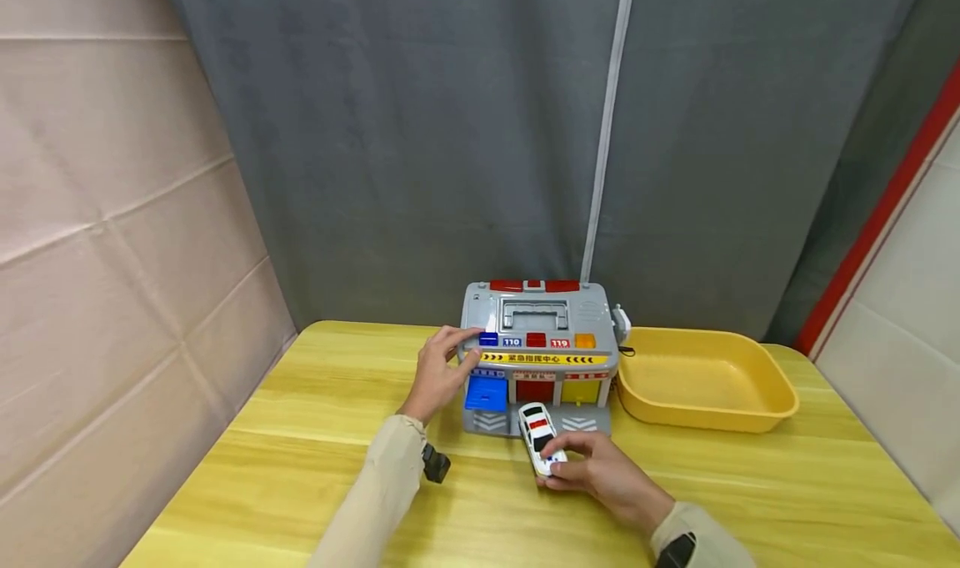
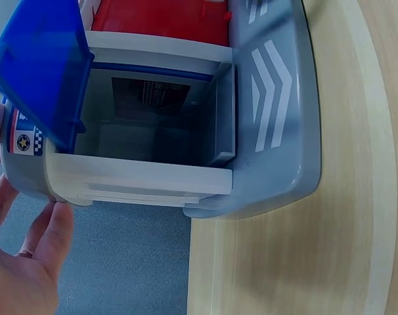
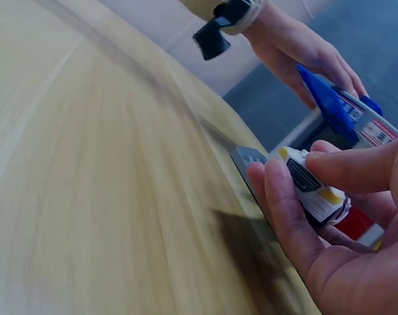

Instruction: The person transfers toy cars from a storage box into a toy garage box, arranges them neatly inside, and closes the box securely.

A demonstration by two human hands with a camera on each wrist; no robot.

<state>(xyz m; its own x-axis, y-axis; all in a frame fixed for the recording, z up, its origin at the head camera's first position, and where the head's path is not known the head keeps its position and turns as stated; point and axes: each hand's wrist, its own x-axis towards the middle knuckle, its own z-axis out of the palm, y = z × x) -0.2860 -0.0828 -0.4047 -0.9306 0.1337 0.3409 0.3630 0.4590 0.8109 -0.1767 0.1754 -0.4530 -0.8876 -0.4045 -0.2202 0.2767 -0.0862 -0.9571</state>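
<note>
A grey toy rescue station [image 1: 536, 351] stands on the table, its blue door [image 1: 487, 394] swung up over a hollow bay [image 2: 146, 125]. My left hand [image 1: 441, 369] touches the station's upper left corner, the index finger at the blue button [image 1: 488, 339]. In the left wrist view, its fingertips [image 2: 60, 220] rest against the roof's side. My right hand [image 1: 600, 472] pinches a white toy car [image 1: 538, 436] with a red roof bar between thumb and fingers. The car is in front of the station, over its grey ramp, pointing toward the doors.
A yellow plastic tub [image 1: 705, 414] stands right of the station. A red door [image 1: 535, 391] and a yellow door [image 1: 581, 391] are down beside the raised blue one. Behind the wooden table [image 1: 315, 443] hangs a grey curtain [image 1: 420, 151].
</note>
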